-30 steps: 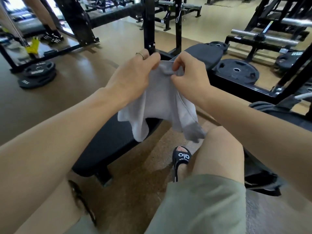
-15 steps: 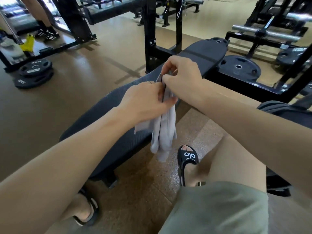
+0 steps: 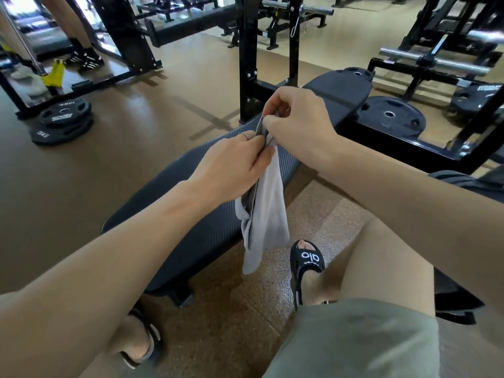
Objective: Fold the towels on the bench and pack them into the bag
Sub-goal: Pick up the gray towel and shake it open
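Note:
A light grey towel [image 3: 266, 211] hangs doubled over in front of the black padded bench [image 3: 174, 211], its lower end dangling past the bench's near edge. My right hand [image 3: 297, 118] pinches the towel's top edge from above. My left hand [image 3: 231, 165], with a ring on one finger, grips the towel just below, thumb and fingers closed on the cloth. A dark grey bag [image 3: 461, 178] shows only partly at the right, behind my right forearm.
A black rack upright [image 3: 246, 58] stands behind the bench. Weight plates lie on the floor at the left [image 3: 61, 120] and right [image 3: 390, 115]. Another person's legs and shoes [image 3: 84, 57] are at the far left. My sandalled foot [image 3: 308, 261] is beside the bench.
The towel went from spread between both hands to folded in half and hanging narrow. My hands came together and lowered over the bench, the left sliding slightly down the cloth.

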A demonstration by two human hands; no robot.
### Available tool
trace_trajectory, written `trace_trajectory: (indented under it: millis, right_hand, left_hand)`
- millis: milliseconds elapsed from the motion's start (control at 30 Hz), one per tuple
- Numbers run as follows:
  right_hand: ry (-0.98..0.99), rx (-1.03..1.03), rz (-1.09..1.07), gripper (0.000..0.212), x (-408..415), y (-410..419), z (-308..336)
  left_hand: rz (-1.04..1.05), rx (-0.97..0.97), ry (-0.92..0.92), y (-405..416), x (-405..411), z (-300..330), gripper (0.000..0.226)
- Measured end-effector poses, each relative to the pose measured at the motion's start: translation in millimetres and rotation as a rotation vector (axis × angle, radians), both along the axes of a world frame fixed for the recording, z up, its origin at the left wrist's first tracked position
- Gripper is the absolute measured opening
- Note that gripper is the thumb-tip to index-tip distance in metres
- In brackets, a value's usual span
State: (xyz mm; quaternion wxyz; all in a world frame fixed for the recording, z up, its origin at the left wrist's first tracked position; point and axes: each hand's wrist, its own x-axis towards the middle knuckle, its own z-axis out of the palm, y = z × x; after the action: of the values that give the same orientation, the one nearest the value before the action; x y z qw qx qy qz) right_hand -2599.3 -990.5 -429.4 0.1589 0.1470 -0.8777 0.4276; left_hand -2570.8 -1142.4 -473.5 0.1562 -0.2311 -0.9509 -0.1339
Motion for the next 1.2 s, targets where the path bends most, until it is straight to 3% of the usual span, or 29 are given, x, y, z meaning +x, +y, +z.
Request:
trace_trajectory:
  millis: [200, 367, 533, 667, 900, 1033, 1200]
  right_hand:
    - [-0.036, -0.063, -0.029, 0.013, 2.4, -2.1, 8.8]
    - [-0.089, -0.136, -0.024, 0.012, 3.3, -3.5, 13.4]
    - [-0.021, -0.108, 0.003, 0.013, 5.5, -3.7, 20.8]
    - [0.162, 0.086, 0.103, 0.019, 5.3, 9.2, 30.3]
    - [0.322, 0.687, 0.263, 0.017, -14.2, 51.1, 36.9]
    - [0.313, 0.721, 0.237, 0.013, -18.5, 54.1, 34.8]
    - [0.345, 0.531, 0.245, 0.008, -14.7, 37.7, 42.3]
  left_hand:
    - [-0.06, 0.138, -0.066, -2.8, -2.5, 5.8, 0.022]
    - [-0.008, 0.099, -0.056, -4.5, -5.5, 4.2, 0.01]
    - [0.067, 0.099, -0.096, -2.8, -6.6, -4.7, 0.019]
    - [0.051, -0.063, -0.024, -15.4, 0.3, -16.7, 0.033]
    - [0.055, -0.107, 0.148, -57.2, 3.7, 3.8, 0.021]
    - [0.009, -0.152, 0.132, -69.7, 6.7, 24.4, 0.016]
    - [-0.026, -0.258, 0.128, -75.1, 9.9, 16.2, 0.023]
